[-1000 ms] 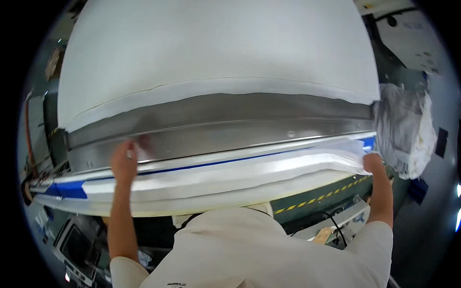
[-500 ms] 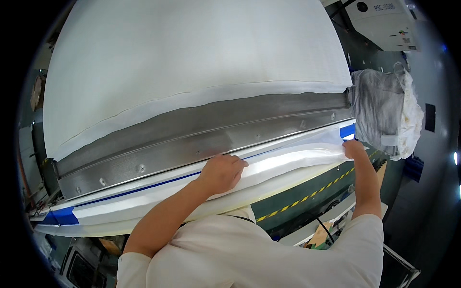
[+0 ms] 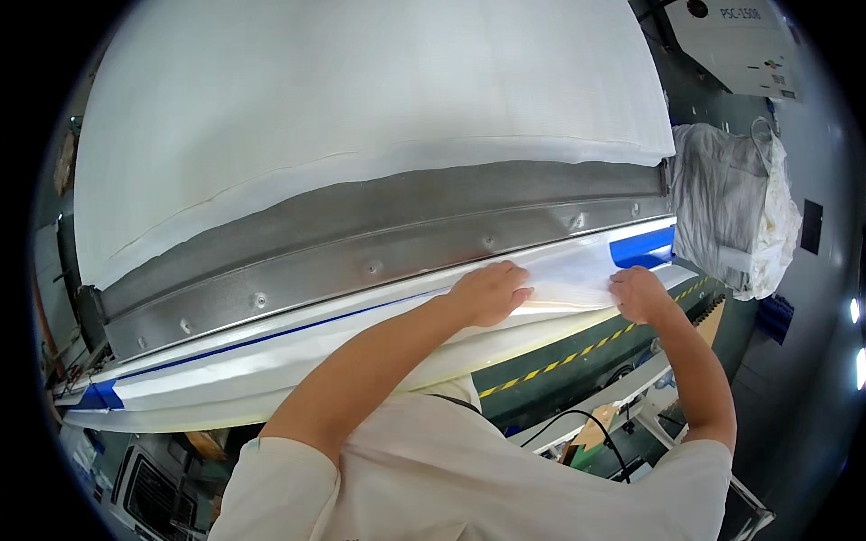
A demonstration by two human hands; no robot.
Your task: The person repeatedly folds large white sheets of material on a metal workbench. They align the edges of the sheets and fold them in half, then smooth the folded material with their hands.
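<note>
A long white strip of thin, smooth sheet [image 3: 573, 270] lies along the near edge of a broad worktop, rumpled between the person's two hands. The left hand [image 3: 492, 291] rests on it with fingers partly curled and thumb apart; whether it grips any sheet cannot be told. The right hand [image 3: 639, 294] has its fingers drawn together, pinching the strip near its right end. Just beyond that end shows a flat blue patch [image 3: 645, 245]; another blue patch [image 3: 97, 395] sits at the far left. The left forearm crosses the strip, hiding part of it. Behind runs a long grey metal plate with round bolt heads [image 3: 379, 236], then a wide white cloth-like sheet [image 3: 379, 81]. To the right stands a bulky bundle in grey translucent wrapping [image 3: 722, 198]; below, a yellow-and-black floor stripe [image 3: 568, 359] and a thin black cable [image 3: 606, 437].
</note>
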